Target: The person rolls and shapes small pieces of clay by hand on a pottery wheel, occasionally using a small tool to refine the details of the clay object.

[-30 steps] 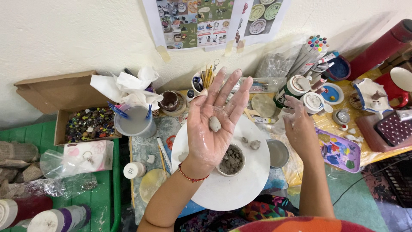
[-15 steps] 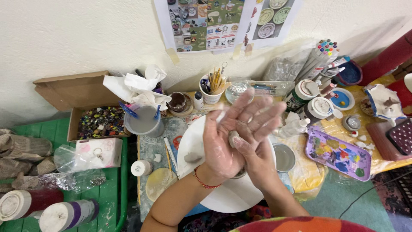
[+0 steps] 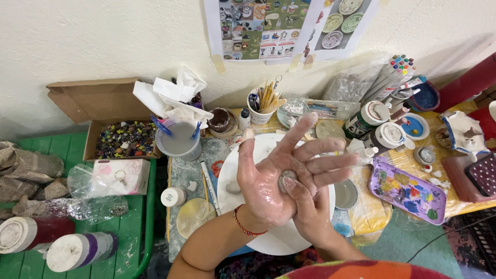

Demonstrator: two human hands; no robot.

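A small grey clay lump (image 3: pixel 285 181) is being pressed into the palm of the left hand (image 3: pixel 274 181), which is held flat and wide open, fingers spread, wet with slip. The right hand (image 3: pixel 309 212) lies beneath and beside it, its fingertips (image 3: pixel 290 187) pushed against the lump; nothing is gripped. Judged best: pressure kept even and the lump turned, the palm kept damp. Both hands are held above the white round board (image 3: pixel 235 178), near the paint palette (image 3: pixel 406 190).
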